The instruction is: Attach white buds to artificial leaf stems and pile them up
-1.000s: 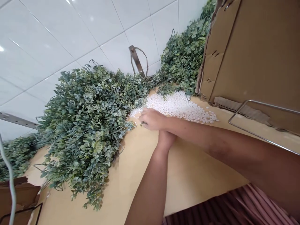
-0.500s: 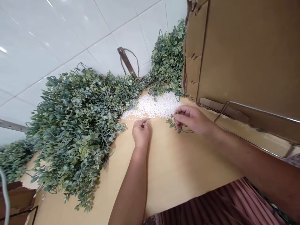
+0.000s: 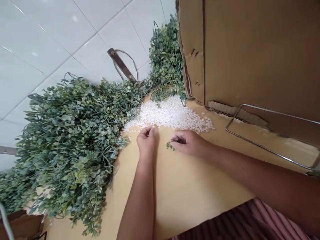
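My left hand [image 3: 146, 142] rests on the tan tabletop [image 3: 182, 186], thumb and forefinger pinched together. A tiny white piece [image 3: 153, 127] shows at those fingertips, just in front of a spread heap of small white plastic pieces [image 3: 162, 113]. To the right, my right hand [image 3: 187, 141] is closed, its fingers curled round a small green leafy sprig [image 3: 170, 146]. Only the sprig's leaves stick out past the fingertips on the left; its stem is hidden by the hand. The two hands are apart.
A large mound of artificial greenery [image 3: 82, 133] covers the left side, with another bunch [image 3: 166, 53] behind the heap. A cardboard box [image 3: 250, 50] stands at the right, a bent metal wire frame [image 3: 270, 151] before it. Behind is a white tiled wall [image 3: 100, 20] with a brown strap [image 3: 122, 65].
My right hand has moved toward my left hand with the sprig, uncovering the right end of the white heap. My left hand stays pinched near the heap. The camera view has shifted slightly.
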### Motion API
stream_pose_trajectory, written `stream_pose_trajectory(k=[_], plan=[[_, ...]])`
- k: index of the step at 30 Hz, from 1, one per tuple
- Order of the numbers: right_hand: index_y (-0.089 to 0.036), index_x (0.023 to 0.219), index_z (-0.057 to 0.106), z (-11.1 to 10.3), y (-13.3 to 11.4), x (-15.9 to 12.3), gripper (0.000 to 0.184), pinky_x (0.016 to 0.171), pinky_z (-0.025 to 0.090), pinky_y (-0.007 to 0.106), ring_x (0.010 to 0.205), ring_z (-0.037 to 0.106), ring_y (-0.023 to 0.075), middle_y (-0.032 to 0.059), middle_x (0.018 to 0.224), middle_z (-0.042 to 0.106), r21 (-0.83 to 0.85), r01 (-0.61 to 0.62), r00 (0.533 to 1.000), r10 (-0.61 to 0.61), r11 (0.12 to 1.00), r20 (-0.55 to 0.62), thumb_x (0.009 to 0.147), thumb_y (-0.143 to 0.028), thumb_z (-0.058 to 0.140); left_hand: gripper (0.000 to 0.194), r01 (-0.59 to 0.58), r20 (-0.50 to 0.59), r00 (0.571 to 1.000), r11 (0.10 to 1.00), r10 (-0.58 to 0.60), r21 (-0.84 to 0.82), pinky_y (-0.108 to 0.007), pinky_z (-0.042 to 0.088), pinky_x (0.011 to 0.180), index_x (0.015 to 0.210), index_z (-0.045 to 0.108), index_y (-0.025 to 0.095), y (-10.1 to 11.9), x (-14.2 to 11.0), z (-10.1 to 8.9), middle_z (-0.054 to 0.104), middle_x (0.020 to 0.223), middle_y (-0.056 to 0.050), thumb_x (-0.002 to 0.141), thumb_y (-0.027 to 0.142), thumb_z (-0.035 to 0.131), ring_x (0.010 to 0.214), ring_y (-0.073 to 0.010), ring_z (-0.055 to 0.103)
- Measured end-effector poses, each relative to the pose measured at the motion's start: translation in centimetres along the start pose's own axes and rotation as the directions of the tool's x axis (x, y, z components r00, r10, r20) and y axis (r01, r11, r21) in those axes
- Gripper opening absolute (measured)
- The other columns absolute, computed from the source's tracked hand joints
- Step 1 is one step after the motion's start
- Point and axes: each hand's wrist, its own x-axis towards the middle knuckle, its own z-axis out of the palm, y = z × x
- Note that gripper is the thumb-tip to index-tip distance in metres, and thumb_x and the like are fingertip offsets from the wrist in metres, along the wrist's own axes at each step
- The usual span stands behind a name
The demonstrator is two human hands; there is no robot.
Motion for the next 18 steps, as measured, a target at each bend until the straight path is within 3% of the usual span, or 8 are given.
stream_pose_trajectory(k=[5, 11, 18], plan=[[-0.016, 0.061, 0.049, 0.0, -0.4, -0.2, 0.016, 0.05, 0.03, 0.021, 0.054, 0.039, 0.0075, -0.0048, 0.056, 0.043, -0.025, 0.01, 1.0, -0.01, 1.0, -0.012, 0.075, -0.023, 0.05, 0.018, 0.22, 0.141, 0.974, 0.902, -0.18, -0.372, -0.024, 0.046, 0.06, 0.069, 0.067, 0.015, 0.8, -3.0, -1.4, 0.067, 0.065, -0.002, 0.057, 0.028, 0.071, 0.056, -0.0099, 0.058], [-0.016, 0.066, 0.051, 0.1, -0.6, -0.4, 0.014, 0.051, 0.033, 0.021, 0.053, 0.042, 0.0079, -0.0037, 0.057, 0.048, 0.006, -0.044, 0.999, 0.044, 0.999, -0.03, 0.074, -0.028, 0.051, 0.014, 0.279, 0.124, 0.96, 0.876, -0.251, -0.394, -0.023, 0.046, 0.06, 0.059, 0.064, 0.014, 0.8, -4.4, -1.9, 0.066, 0.06, -0.001, 0.052, 0.02, 0.074, 0.057, -0.0099, 0.058], [-0.016, 0.066, 0.052, 0.2, -0.9, -0.7, 0.011, 0.049, 0.033, 0.021, 0.051, 0.041, 0.0072, -0.0045, 0.056, 0.047, 0.041, -0.012, 1.0, 0.013, 0.999, -0.016, 0.072, -0.026, 0.052, 0.017, 0.328, 0.351, 0.923, 0.806, -0.161, -0.492, -0.021, 0.047, 0.058, 0.059, 0.065, 0.014, 3.3, -5.7, -2.2, 0.066, 0.058, -0.001, 0.052, 0.023, 0.078, 0.055, -0.0086, 0.058]])
